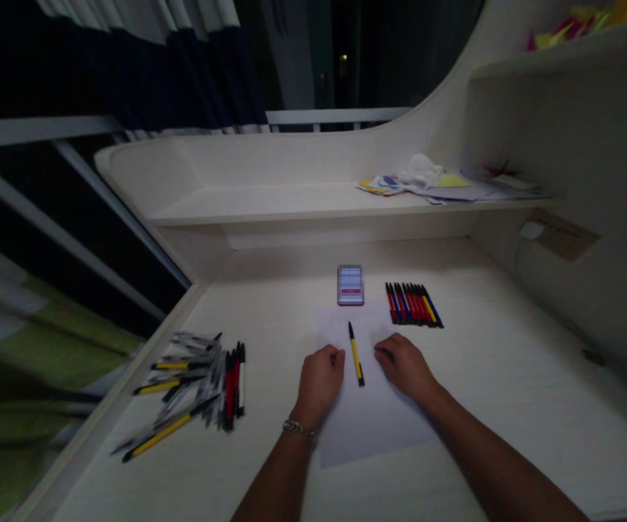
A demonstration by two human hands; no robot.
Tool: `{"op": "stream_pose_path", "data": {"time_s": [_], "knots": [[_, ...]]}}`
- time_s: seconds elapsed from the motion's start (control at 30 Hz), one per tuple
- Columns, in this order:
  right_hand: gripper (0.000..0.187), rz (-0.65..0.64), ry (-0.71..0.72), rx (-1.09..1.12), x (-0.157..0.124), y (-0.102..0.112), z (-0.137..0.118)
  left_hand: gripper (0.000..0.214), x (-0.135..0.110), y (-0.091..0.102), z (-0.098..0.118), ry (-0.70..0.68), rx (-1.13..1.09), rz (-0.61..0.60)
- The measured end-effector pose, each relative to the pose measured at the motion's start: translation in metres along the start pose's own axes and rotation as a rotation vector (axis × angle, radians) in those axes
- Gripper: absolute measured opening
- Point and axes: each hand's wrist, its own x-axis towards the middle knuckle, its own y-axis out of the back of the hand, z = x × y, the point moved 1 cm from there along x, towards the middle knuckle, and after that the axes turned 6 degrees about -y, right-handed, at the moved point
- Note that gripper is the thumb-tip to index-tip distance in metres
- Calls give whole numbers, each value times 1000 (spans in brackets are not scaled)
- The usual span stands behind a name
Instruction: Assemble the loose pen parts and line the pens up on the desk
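A yellow pen (355, 355) with black ends lies on a sheet of white paper (367, 428), between my two hands and touching neither. My left hand (321, 375) rests on the paper's left part, its fingers curled closed and nothing showing in them. To the right of the pen, my right hand (404, 364) lies with its fingers curled in, also with nothing visible in its grasp. Beyond my right hand, several red, blue and yellow pens (412, 304) lie side by side in a row.
Left on the desk (270, 290) is a loose pile of clear and yellow pens (193, 380), with red, black and white pens (235, 380) beside it. A phone (351, 285) lies at the paper's top edge. Papers (459, 190) and crumpled tissue (422, 172) sit on the back shelf (270, 199).
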Motion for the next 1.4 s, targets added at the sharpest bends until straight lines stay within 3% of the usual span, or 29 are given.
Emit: {"op": "stream_pose_path", "data": {"time_s": [0.13, 0.33, 0.6, 0.83, 1.1, 1.23, 1.33, 1.4], "knots": [[24, -5, 1, 0, 0, 1, 0, 30, -2, -3, -9, -12, -47, 23], [25, -34, -20, -52, 0, 0, -3, 28, 1, -2, -5, -9, -6, -17], [31, -156, -166, -209, 20, 12, -36, 27, 2, 5, -1, 21, -2, -89], [47, -87, -325, -256, 37, -9, -67, 29, 2, 4, -1, -14, 30, -99], [39, -94, -354, -244, 40, -15, -59, 28, 4, 7, 1, -15, 24, -117], [36, -52, -340, -19, 42, -17, -46, 27, 2, 7, 1, -54, 6, -93], [35, -50, -273, 407, 41, -25, -42, 28, 0, 4, 2, -84, -125, -53], [36, -77, -236, 740, 38, -32, -43, 30, 0, -2, 3, -68, -338, -39]]}}
